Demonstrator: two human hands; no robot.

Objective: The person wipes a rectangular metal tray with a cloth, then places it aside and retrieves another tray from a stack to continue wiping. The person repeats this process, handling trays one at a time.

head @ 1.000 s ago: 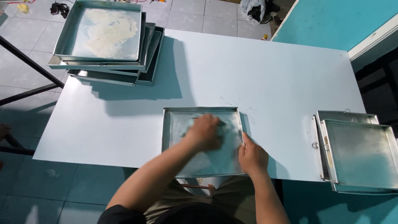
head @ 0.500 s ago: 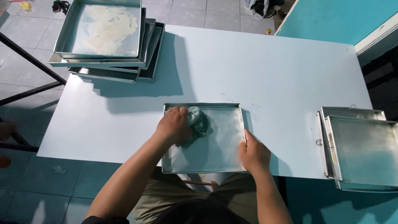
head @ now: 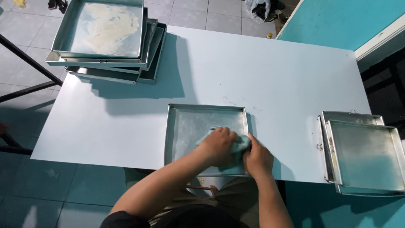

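Note:
A square metal baking tray (head: 192,122) lies at the near edge of the pale table (head: 253,76). My left hand (head: 217,145) presses a light green cloth (head: 241,143) onto the tray's bottom, close to its near right corner. My right hand (head: 258,159) grips the tray's near right rim and holds it steady. Most of the cloth is hidden under my left hand.
A stack of several metal trays (head: 105,38) stands at the table's far left; the top one has pale residue. Two more stacked trays (head: 365,150) overhang the table's near right edge. A dark metal frame (head: 25,63) stands to the left over the tiled floor.
My left hand with the cloth has swept from the tray's upper left part to its near right corner. My right hand stays on the rim.

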